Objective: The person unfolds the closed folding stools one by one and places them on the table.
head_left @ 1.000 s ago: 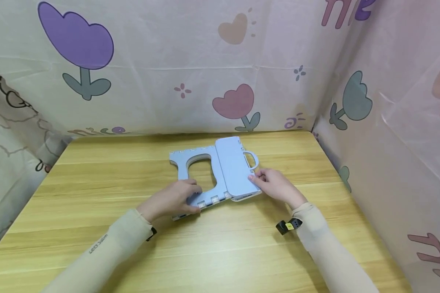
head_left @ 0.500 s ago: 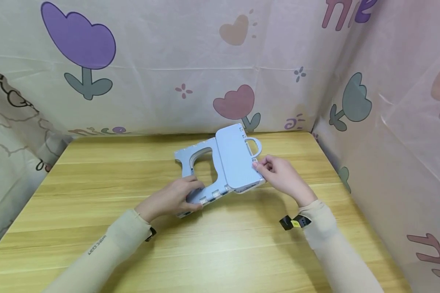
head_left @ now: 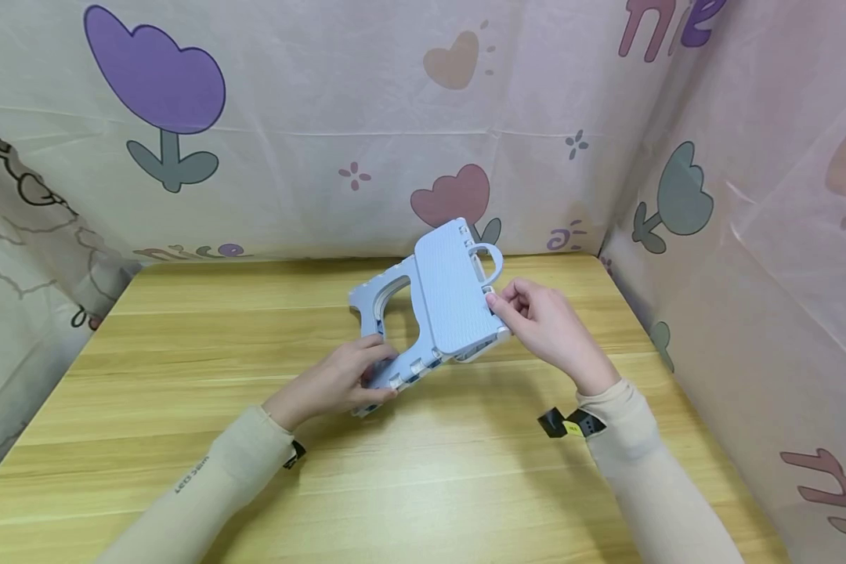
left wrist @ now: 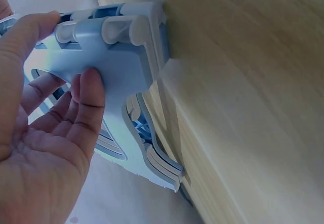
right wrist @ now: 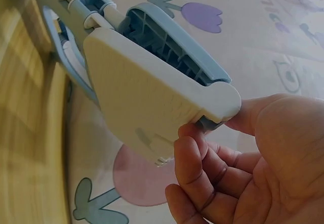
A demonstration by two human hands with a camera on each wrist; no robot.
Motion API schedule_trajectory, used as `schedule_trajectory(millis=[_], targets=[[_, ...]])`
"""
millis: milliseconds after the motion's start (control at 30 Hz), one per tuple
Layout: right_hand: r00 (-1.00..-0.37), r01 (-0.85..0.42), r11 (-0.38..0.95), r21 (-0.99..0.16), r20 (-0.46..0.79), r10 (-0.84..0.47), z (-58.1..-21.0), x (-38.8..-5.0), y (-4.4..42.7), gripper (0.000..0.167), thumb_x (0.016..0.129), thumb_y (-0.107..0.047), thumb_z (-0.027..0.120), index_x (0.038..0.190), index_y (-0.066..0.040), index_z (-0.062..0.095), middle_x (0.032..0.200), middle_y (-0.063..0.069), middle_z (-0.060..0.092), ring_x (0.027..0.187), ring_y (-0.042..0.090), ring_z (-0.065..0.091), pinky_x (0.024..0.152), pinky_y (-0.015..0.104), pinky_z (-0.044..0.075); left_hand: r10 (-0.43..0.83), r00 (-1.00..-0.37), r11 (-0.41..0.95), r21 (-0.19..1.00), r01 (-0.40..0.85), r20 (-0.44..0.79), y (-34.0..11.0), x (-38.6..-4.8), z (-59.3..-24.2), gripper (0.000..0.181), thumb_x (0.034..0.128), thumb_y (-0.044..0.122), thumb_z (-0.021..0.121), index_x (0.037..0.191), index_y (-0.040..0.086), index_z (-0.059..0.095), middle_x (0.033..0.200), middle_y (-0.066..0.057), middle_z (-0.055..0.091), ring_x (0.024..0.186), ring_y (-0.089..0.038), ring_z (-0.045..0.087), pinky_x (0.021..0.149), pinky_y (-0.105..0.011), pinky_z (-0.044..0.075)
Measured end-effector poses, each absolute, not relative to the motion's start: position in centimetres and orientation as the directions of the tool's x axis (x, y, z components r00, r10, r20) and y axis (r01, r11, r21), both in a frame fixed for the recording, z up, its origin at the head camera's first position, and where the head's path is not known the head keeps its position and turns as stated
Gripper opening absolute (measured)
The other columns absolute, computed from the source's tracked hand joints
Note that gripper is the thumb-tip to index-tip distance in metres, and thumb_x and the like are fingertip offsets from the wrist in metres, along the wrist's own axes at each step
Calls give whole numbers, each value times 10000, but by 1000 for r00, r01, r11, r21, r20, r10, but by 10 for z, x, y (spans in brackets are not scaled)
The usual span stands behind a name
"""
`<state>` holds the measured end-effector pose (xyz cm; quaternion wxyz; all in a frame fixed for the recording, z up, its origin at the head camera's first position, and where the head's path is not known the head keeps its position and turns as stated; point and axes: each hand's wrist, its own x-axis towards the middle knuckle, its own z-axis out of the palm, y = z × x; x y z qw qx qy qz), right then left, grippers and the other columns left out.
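Note:
A light-blue folding stool [head_left: 454,294], folded nearly flat, is tilted in the head view, its seat end raised and its leg end low at the table. My left hand [head_left: 341,376] grips the leg frame's near side, thumb on the hinged edge and fingers through the cut-out, as the left wrist view shows on the leg panel [left wrist: 116,64]. My right hand [head_left: 546,325] pinches the seat's outer corner beside the small carry handle [head_left: 495,266]. From the right wrist, the white underside [right wrist: 136,92] and a ribbed blue panel [right wrist: 177,44] show slightly apart.
The wood-grain table [head_left: 423,486] lies beneath both arms. A printed cloth [head_left: 289,157] with flowers hangs behind the table, and more cloth [head_left: 768,313] lines its right side.
The stool's seat end has risen and tilted up, with my right hand moving up along with it. The leg end has shifted slightly right, and my left hand has kept its grip.

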<state>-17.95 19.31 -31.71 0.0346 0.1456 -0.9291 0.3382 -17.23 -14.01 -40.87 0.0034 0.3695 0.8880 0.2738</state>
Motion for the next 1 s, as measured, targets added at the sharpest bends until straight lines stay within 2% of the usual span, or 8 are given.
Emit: schedule_trajectory(millis=[333, 533, 1000], targets=[[-941, -337, 700, -630, 234, -243, -302, -175, 186, 309, 1088, -380, 638, 1015, -86, 696, 762, 44, 612, 679, 197, 541, 578, 264, 431, 667, -705, 529, 514, 675, 240, -137, -173, -409, 356, 925, 278, 864, 1210, 118, 723, 969, 46, 615, 806, -119, 583, 673, -199, 534], [-929, -369, 685, -628, 281, -243, -292, -170, 180, 296, 1084, -382, 647, 1013, -99, 691, 775, 50, 623, 686, 213, 560, 586, 261, 441, 668, -697, 498, 541, 678, 260, -134, -176, -413, 358, 932, 279, 861, 1212, 116, 708, 1023, 42, 653, 854, -97, 611, 733, -278, 616], [-887, -460, 598, -656, 365, -282, -280, -165, 156, 225, 1097, -334, 630, 1081, -124, 709, 846, 29, 696, 750, 187, 611, 596, 255, 437, 638, -718, 450, 622, 640, 277, -130, -174, -413, 456, 948, 246, 847, 1340, 72, 693, 1133, -15, 727, 957, -99, 706, 822, -276, 655]])
